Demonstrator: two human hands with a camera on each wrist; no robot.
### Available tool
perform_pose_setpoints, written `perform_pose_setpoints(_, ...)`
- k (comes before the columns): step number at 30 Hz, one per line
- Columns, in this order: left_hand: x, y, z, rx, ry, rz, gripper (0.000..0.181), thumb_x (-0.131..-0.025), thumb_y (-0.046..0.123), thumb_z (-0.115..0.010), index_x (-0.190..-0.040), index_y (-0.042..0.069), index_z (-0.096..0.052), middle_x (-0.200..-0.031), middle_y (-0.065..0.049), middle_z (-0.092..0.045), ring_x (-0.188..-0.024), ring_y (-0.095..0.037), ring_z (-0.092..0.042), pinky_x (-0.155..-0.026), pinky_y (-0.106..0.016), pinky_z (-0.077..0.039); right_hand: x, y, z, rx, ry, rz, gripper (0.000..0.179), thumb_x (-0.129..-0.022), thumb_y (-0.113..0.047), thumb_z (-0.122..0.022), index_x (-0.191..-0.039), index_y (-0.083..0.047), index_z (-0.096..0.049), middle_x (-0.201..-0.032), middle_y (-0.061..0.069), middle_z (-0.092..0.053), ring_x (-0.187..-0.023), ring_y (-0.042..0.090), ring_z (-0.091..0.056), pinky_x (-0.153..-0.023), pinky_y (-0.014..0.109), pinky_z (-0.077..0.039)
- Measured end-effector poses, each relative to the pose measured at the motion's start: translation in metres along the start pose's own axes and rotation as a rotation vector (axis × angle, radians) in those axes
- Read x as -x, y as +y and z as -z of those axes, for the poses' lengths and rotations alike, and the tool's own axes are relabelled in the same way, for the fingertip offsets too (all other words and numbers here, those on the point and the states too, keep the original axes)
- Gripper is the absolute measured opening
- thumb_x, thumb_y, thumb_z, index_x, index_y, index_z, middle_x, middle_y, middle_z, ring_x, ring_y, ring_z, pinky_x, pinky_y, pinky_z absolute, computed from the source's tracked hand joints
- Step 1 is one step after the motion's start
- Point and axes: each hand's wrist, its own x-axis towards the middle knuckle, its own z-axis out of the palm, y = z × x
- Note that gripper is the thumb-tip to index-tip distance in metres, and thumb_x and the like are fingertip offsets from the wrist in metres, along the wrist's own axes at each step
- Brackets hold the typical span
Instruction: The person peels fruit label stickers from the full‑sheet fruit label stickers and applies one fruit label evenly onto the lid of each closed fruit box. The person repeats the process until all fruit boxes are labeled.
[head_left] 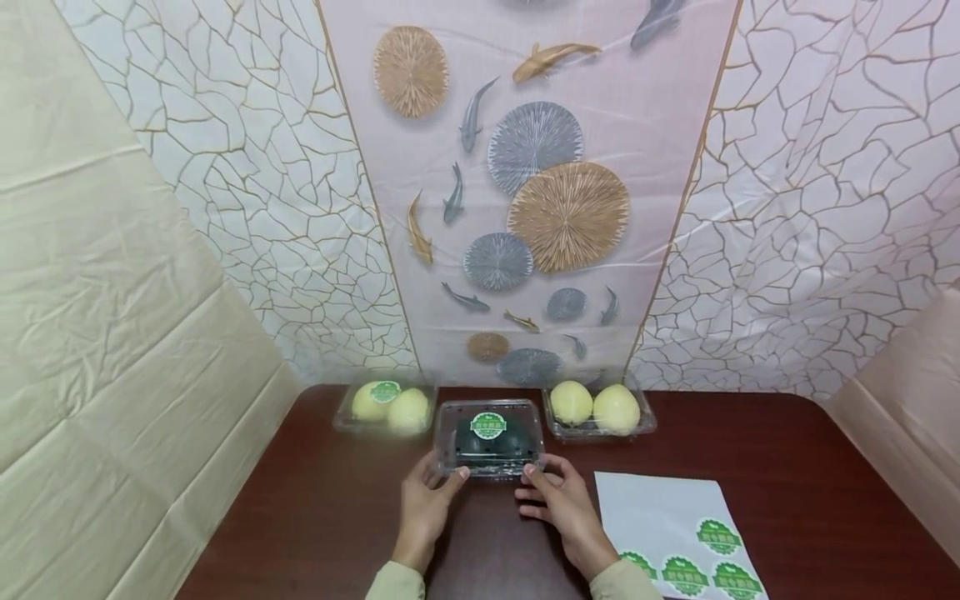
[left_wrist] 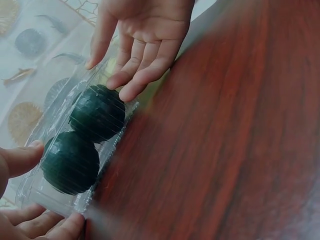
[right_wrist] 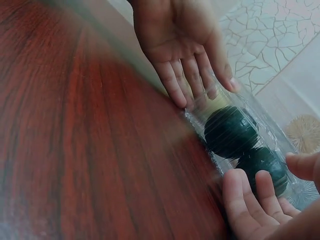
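Observation:
A clear lidded plastic box (head_left: pixel 447 442) stands near the back middle of the table, a green round sticker (head_left: pixel 488 426) on its lid. Two dark green round fruits (left_wrist: pixel 97 114) show through its front in both wrist views. My left hand (head_left: pixel 423 504) grips the front left corner, thumb on the lid edge and fingers along the side. At the front right corner my right hand (head_left: pixel 566 504) holds the box, its thumb on the lid edge and some fingers spread before the front wall.
Clear boxes with pale yellow fruits stand on either side: the left box (head_left: pixel 345 421) carries a green sticker, the right box (head_left: pixel 647 421) shows none. A white sheet (head_left: pixel 652 508) with several green stickers lies at the right. Behind the dark red table (head_left: pixel 300 517) hangs patterned cloth (head_left: pixel 540 333).

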Motion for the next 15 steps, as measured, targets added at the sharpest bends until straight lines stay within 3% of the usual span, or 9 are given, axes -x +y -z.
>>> perform_pose_setpoints(15,-0.0075,-0.0003,0.0009,0.029,-0.016,0.015,0.064,-0.084,0.015,-0.08,-0.138,-0.006,-0.052,-0.131,-0.029,-0.058,-0.123,-0.042,-0.056,-0.098,-0.047,-0.051,-0.0094,-0.0014,-0.0005,0.001,-0.019,-0.04,0.058,-0.099,-0.027,-0.063,-0.142,-0.002,-0.033,-0.112,0.023,-0.064,-0.088,0.03,-0.071,-0.07,0.043,-0.061)
